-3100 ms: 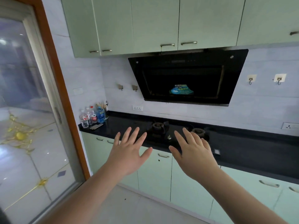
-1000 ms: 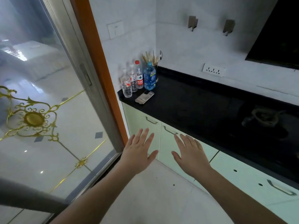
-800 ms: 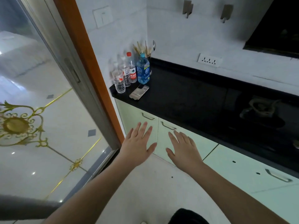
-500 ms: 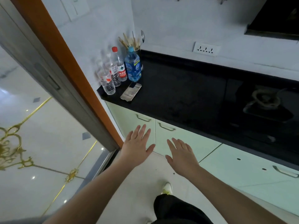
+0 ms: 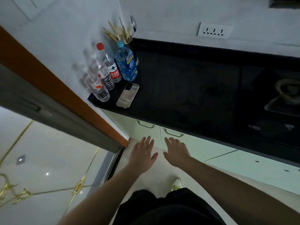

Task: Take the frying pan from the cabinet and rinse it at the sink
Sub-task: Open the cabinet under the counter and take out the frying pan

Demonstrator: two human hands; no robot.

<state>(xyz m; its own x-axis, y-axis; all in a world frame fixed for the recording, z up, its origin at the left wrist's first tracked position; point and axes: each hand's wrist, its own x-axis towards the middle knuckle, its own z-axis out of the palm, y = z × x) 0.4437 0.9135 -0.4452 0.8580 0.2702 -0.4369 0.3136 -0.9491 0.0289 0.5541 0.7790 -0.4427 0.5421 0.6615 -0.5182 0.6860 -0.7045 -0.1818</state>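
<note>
Frying pan: not seen anywhere; it is judged to be behind the shut lower cabinet doors [image 5: 146,132], though which door cannot be told.
Handling: a stiff, rather heavy metal thing is expected, weighted toward the bowl; slippery once wet at the sink, which is out of view.
Hold: the long handle is best taken, with the rim steadied by the other hand if it tips.
Left hand [image 5: 142,155]: fingers spread wide, nothing held, just short of the left door.
Right hand [image 5: 176,151]: fingers spread wide, nothing held, just below the door handles [image 5: 173,132].
Door handles: two are counted near the hands.
Bottles [image 5: 125,62]: four are counted, upright in the worktop [image 5: 186,88] corner.
Phone [image 5: 128,95]: one, flat beside the bottles.
Utensil holder [image 5: 129,43]: one, behind the bottles.
Wall socket [image 5: 213,31]: one strip.
</note>
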